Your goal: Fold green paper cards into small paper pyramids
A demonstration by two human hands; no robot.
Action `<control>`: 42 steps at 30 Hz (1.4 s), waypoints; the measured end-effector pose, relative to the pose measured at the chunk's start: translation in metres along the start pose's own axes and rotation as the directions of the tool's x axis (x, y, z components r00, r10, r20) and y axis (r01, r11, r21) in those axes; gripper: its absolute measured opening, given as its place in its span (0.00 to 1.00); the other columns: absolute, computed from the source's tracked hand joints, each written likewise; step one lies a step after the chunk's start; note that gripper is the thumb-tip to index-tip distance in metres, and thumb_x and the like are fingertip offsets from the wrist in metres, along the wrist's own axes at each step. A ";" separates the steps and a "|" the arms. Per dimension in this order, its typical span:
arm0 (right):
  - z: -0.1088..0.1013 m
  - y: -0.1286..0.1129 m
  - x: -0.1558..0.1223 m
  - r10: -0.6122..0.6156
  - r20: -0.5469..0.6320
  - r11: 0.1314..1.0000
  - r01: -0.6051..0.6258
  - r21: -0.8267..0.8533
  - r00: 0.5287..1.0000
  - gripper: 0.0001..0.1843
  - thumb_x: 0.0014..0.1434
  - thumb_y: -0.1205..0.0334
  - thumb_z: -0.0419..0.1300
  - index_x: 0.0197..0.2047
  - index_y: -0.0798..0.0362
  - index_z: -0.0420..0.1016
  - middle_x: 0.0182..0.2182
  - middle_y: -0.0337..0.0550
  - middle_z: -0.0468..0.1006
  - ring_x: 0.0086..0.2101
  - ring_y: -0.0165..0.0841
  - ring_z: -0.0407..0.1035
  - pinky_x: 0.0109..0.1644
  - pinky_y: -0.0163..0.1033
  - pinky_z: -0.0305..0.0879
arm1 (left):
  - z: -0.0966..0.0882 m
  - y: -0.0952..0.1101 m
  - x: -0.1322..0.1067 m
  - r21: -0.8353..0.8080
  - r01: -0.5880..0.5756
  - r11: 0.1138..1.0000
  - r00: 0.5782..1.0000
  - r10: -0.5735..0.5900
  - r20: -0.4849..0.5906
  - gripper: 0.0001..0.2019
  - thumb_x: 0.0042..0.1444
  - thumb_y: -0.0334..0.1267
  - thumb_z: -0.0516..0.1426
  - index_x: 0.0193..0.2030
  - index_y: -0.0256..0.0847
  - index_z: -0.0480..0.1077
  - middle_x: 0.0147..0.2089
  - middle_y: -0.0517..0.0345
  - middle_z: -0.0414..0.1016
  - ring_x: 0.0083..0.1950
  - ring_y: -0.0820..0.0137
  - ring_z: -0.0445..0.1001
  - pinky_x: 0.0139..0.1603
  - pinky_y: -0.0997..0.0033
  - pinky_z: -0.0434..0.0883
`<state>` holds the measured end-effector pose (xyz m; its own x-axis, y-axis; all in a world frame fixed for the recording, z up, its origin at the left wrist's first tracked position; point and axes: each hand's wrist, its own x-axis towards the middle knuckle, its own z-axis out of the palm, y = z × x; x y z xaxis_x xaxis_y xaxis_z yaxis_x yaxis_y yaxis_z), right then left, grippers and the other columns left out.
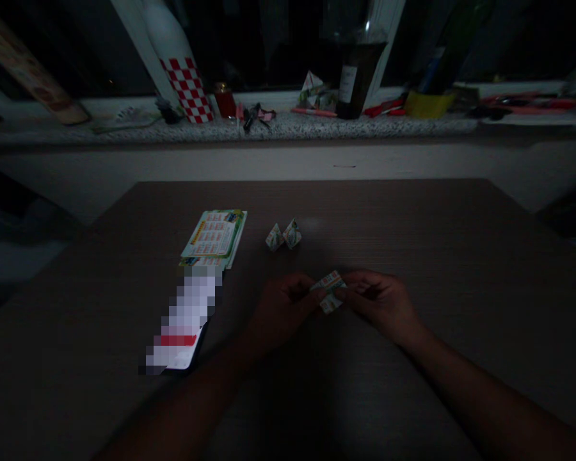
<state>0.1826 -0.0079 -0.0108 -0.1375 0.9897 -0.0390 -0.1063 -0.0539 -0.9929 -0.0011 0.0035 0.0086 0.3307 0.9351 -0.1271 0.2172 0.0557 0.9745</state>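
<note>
Dial centre: here's the folded paper (329, 282), right between the two hands over the tabletop (403, 224); twelve o'clock points at the window (273, 45).
Nine o'clock grip: left hand (288, 304), thumb and fingers pinched on the paper's left corner.
Three o'clock grip: right hand (381, 301), thumb on top, fingers clamped on the opposite corner.
Crease watch: this looks like the folding step, both thumbs pressing near the middle.
Next crease: calls, I'd judge, for lined-up edges and firm, even thumb pressure, in dim light.
Toward eleven: two small folded pieces (292, 235), close side by side.
Ten o'clock: printed card stack (214, 235).
Between eight and nine: phone (185, 326), screen pixelated.
Far eleven: checkered bottle (187, 83) on the windowsill (297, 130).
</note>
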 end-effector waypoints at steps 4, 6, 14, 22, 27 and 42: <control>-0.001 -0.003 0.000 0.064 0.001 0.997 -0.064 -0.045 0.998 0.13 0.47 0.53 0.69 0.32 0.54 0.79 0.23 0.41 0.81 0.22 0.29 0.73 0.26 0.33 0.71 | 0.001 -0.003 0.000 -0.063 0.011 0.998 1.000 -0.009 0.027 0.10 0.53 0.42 0.60 0.33 0.36 0.71 0.30 0.58 0.77 0.31 0.72 0.75 0.32 0.76 0.68; -0.001 -0.005 -0.001 0.063 0.003 0.996 -0.063 -0.064 0.998 0.13 0.46 0.52 0.69 0.29 0.54 0.80 0.22 0.41 0.80 0.20 0.29 0.72 0.24 0.33 0.70 | 0.001 -0.005 0.001 -0.093 0.029 0.995 0.999 -0.024 0.049 0.10 0.52 0.41 0.61 0.33 0.35 0.72 0.29 0.58 0.77 0.30 0.72 0.75 0.32 0.76 0.68; -0.001 -0.007 0.001 0.071 0.036 0.997 -0.070 -0.016 0.997 0.13 0.45 0.54 0.70 0.30 0.54 0.79 0.21 0.39 0.80 0.20 0.28 0.72 0.24 0.31 0.69 | -0.001 -0.008 0.003 -0.196 0.038 0.980 0.997 -0.025 0.071 0.09 0.51 0.39 0.61 0.30 0.35 0.71 0.27 0.59 0.77 0.28 0.74 0.74 0.30 0.76 0.68; 0.000 -0.005 0.000 -0.031 0.056 0.993 0.037 -0.108 0.998 0.08 0.54 0.56 0.64 0.32 0.52 0.80 0.24 0.38 0.79 0.24 0.27 0.71 0.28 0.32 0.67 | 0.001 -0.008 0.001 -0.144 0.050 0.988 0.989 -0.029 0.146 0.09 0.52 0.40 0.61 0.29 0.35 0.71 0.27 0.59 0.76 0.28 0.74 0.73 0.30 0.77 0.67; -0.001 -0.005 -0.001 -0.057 0.071 0.984 0.068 -0.164 0.996 0.11 0.56 0.55 0.62 0.33 0.54 0.79 0.25 0.40 0.79 0.25 0.28 0.71 0.29 0.32 0.66 | 0.003 -0.010 0.002 -0.166 0.065 0.984 0.989 -0.042 0.142 0.10 0.52 0.41 0.61 0.29 0.35 0.71 0.28 0.59 0.76 0.29 0.73 0.73 0.31 0.76 0.68; -0.004 -0.003 0.001 0.046 0.065 0.998 -0.043 -0.046 0.997 0.14 0.49 0.51 0.67 0.29 0.55 0.76 0.22 0.40 0.78 0.23 0.29 0.70 0.27 0.33 0.66 | 0.000 -0.011 0.004 -0.195 0.021 0.981 1.000 -0.019 0.012 0.09 0.50 0.39 0.62 0.27 0.35 0.72 0.25 0.60 0.75 0.28 0.74 0.71 0.31 0.76 0.65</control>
<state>0.1864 -0.0064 -0.0083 -0.2061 0.9755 -0.0773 -0.0547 -0.0904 -0.9944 -0.0020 0.0070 -0.0025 0.3378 0.9295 -0.1480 0.0410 0.1425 0.9889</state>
